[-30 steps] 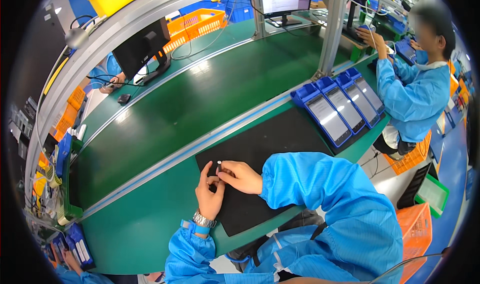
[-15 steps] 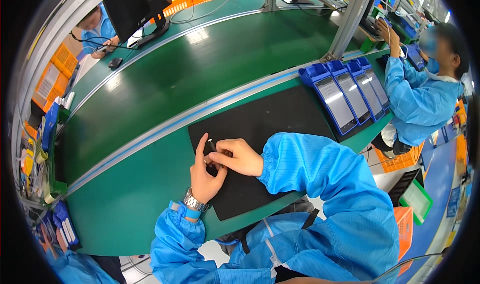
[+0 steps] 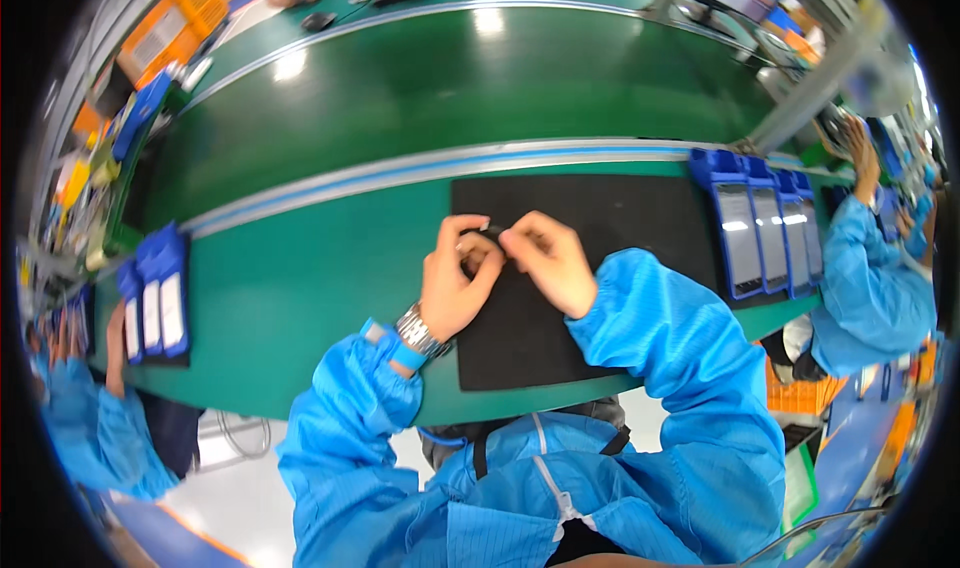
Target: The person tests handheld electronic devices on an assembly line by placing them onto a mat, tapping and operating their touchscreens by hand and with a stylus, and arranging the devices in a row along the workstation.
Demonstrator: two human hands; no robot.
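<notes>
- Presently, in the head view, a small, dark, slender piece point(image 3: 495, 234) sits between the fingertips of both bare hands, above the left part of a black rectangular mat point(image 3: 545, 343) on the green table point(image 3: 300, 298).
- Its long axis, blurred and partly covered, seems to run from left to right, tipping slightly downward toward the right.
- It lies up and right of the left hand point(image 3: 455, 280), whose thumb and fingers curl into a narrow ring; whether they clamp it or merely steady it, I cannot tell.
- From the right hand point(image 3: 556, 271) it lies up and left; thumb and forefinger appear to pinch its right end.
- Both hands' fingertips are about equally near.
</notes>
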